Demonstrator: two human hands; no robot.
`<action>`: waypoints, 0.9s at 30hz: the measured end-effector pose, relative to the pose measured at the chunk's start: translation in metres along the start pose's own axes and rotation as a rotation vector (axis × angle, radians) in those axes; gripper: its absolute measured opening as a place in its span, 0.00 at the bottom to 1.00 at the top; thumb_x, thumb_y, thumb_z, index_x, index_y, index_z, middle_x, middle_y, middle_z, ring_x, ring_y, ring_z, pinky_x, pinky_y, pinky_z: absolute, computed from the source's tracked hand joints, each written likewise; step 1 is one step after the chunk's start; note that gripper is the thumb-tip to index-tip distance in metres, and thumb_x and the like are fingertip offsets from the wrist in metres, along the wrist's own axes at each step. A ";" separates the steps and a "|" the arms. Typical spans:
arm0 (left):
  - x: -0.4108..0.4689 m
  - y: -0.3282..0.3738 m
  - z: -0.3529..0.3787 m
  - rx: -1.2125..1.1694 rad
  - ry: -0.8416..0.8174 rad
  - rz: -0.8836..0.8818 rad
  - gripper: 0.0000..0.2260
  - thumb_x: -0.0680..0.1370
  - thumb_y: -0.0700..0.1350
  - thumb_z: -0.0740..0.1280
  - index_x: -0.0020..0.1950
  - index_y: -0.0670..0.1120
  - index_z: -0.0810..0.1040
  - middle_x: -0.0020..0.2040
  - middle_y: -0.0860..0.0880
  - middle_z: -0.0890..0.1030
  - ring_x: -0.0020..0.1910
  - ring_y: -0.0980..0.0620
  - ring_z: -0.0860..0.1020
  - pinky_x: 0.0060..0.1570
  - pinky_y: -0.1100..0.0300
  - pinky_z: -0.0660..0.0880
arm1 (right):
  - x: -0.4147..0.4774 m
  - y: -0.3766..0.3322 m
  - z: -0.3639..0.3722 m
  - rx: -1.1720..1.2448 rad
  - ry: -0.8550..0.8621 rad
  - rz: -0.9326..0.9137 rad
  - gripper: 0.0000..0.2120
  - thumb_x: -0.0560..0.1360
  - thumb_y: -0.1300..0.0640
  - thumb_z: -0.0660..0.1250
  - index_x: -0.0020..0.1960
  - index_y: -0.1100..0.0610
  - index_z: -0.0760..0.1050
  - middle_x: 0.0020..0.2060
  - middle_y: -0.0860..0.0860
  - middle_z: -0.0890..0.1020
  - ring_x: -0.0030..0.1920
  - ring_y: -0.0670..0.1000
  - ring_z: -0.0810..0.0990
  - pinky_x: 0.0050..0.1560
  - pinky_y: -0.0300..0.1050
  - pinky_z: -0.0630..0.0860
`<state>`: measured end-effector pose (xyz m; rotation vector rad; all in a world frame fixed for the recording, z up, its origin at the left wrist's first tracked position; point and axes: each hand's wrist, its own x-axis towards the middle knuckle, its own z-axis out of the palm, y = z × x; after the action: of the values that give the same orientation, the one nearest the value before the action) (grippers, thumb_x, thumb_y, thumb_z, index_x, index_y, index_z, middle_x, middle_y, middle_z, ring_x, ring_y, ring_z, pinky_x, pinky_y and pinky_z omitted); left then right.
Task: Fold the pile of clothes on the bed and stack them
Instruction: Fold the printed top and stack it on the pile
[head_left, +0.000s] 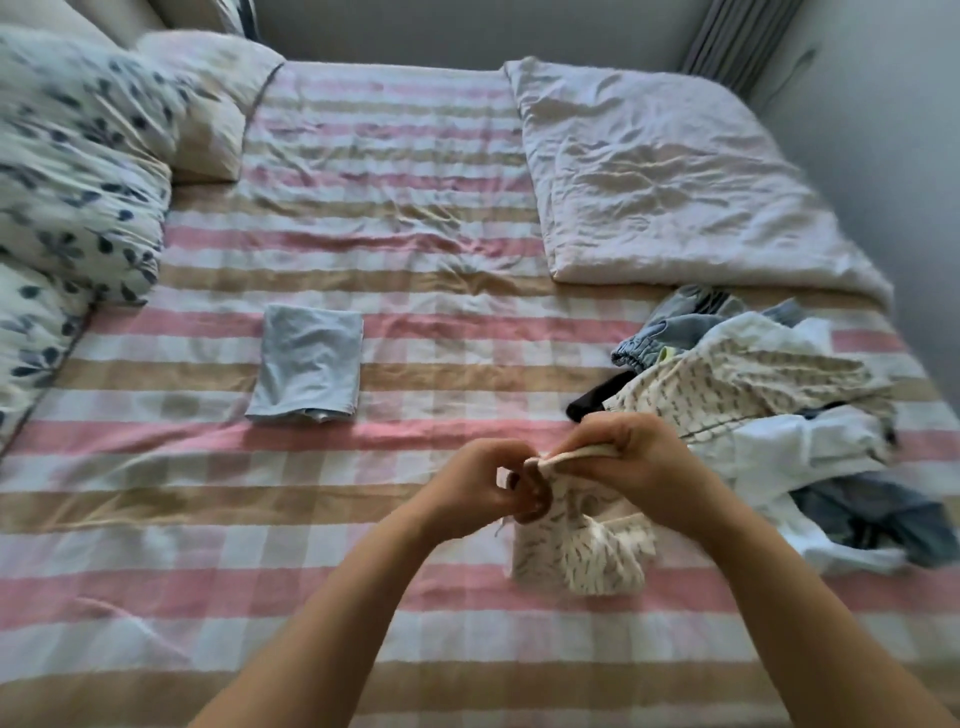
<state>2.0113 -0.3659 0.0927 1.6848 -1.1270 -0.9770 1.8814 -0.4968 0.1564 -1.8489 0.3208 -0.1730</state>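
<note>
A bed with a pink, tan and white checked cover fills nearly the whole view from your head camera. A floral duvet is bunched along its left side beside a pale pillow, and a white quilt lies folded flat at the far right.

Below that quilt, on the right side of the bed, sits the pile of clothes, unfolded: denim, white fabric, something black and a cream printed piece tangled together. Well apart from it, left of centre, one light blue garment lies folded into a neat rectangle, the only start of a stack.

Just in front of the pile, you hold up a small cream printed garment by its top edge, with its lower part hanging down to the bed. Your right hand has its fingers curled and clamped on that edge. Your left hand is curled close beside it, fingers seemingly pinching the same edge, though blur leaves that grip uncertain.

You appear to be early in the task, sorting out the second item. The next move probably calls for sliding your hands apart along the edge to spread the garment, then laying it flat on the open bed to fold.
</note>
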 end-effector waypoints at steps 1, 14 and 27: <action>0.001 -0.001 0.001 0.062 -0.008 -0.020 0.07 0.68 0.37 0.73 0.40 0.46 0.79 0.40 0.52 0.81 0.43 0.52 0.78 0.47 0.59 0.74 | -0.002 -0.005 -0.005 0.021 0.014 -0.006 0.03 0.64 0.57 0.73 0.38 0.56 0.83 0.30 0.46 0.82 0.33 0.39 0.78 0.36 0.29 0.72; -0.044 -0.032 -0.025 0.287 0.244 -0.186 0.13 0.61 0.38 0.79 0.34 0.43 0.75 0.37 0.52 0.75 0.40 0.55 0.72 0.41 0.57 0.71 | -0.034 -0.003 -0.039 0.008 0.241 -0.002 0.02 0.67 0.60 0.71 0.38 0.55 0.82 0.34 0.52 0.83 0.33 0.43 0.79 0.35 0.32 0.73; -0.094 -0.004 -0.063 0.356 0.187 -0.145 0.06 0.70 0.38 0.72 0.41 0.42 0.76 0.39 0.48 0.78 0.39 0.51 0.75 0.41 0.59 0.72 | -0.049 0.021 -0.029 -0.277 0.345 -0.017 0.09 0.73 0.61 0.68 0.37 0.49 0.73 0.29 0.46 0.77 0.32 0.42 0.75 0.31 0.28 0.69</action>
<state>2.0430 -0.2611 0.1221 2.1212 -1.1126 -0.7149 1.8237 -0.5142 0.1474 -2.0942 0.5924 -0.4824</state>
